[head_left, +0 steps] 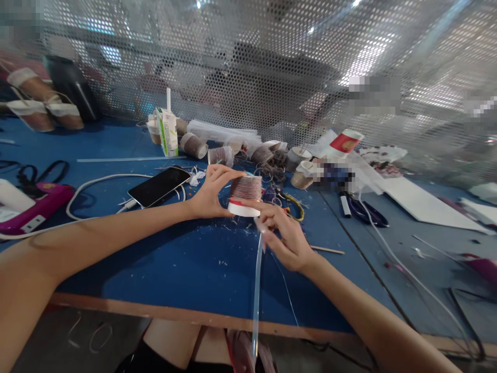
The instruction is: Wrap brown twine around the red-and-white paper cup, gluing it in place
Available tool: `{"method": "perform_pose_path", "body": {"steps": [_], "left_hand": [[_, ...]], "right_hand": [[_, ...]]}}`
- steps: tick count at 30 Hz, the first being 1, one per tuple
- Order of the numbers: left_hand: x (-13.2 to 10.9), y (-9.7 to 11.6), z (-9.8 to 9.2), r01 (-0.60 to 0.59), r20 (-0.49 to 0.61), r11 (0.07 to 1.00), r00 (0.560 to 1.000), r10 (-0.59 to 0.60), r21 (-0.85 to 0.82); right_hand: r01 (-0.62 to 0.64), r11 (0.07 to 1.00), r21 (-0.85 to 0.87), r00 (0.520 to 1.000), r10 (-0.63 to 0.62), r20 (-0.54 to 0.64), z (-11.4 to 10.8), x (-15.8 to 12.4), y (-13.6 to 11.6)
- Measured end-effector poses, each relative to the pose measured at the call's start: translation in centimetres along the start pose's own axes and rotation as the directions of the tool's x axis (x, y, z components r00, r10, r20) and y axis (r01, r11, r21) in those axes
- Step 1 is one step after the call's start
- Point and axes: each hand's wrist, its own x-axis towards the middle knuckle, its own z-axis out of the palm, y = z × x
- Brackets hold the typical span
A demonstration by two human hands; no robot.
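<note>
My left hand (209, 192) grips a paper cup (247, 188) wound with brown cord, thumb at the white lower rim and fingers over the top. A red band shows just above that rim. My right hand (285, 234) is closed at the cup's lower right, its index finger lying along the rim. Between its thumb and fingers it pinches a long clear plastic strip (257, 282), which hangs down past the table's front edge. A thin clear thread (286, 282) dangles beside it.
Behind the cup lie several cord-wound cups (194, 145) and tangled cord (272, 171). A phone (160, 186) with a white cable and a drink carton (167, 132) stand left. Pliers (294, 206), a wooden stick (327, 249) and a white board (430, 207) are right. Perforated metal mesh (248, 72) closes the back.
</note>
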Motion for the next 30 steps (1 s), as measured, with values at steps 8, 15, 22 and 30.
{"method": "perform_pose_path", "body": {"steps": [8,15,22,30], "left_hand": [[-0.3,-0.9,0.3,0.02,0.006,0.989,1.0,-0.019,-0.144],[-0.6,-1.0,0.7,0.082,0.031,0.975,0.997,-0.077,-0.209],[-0.5,-0.7,0.3,0.03,0.107,0.969,0.994,-0.004,-0.245],[-0.3,-0.8,0.1,0.0,0.072,0.981,0.997,0.015,-0.194]], "right_hand": [[0.072,0.997,-0.024,0.759,-0.07,-0.648,-0.7,0.0,2.6],[0.117,0.974,-0.194,0.966,-0.157,-0.207,-1.2,0.8,3.3],[0.073,0.994,-0.087,0.967,-0.092,-0.239,-0.3,0.3,3.8],[0.017,0.993,-0.116,0.98,-0.04,-0.197,-0.1,-0.1,3.3]]}}
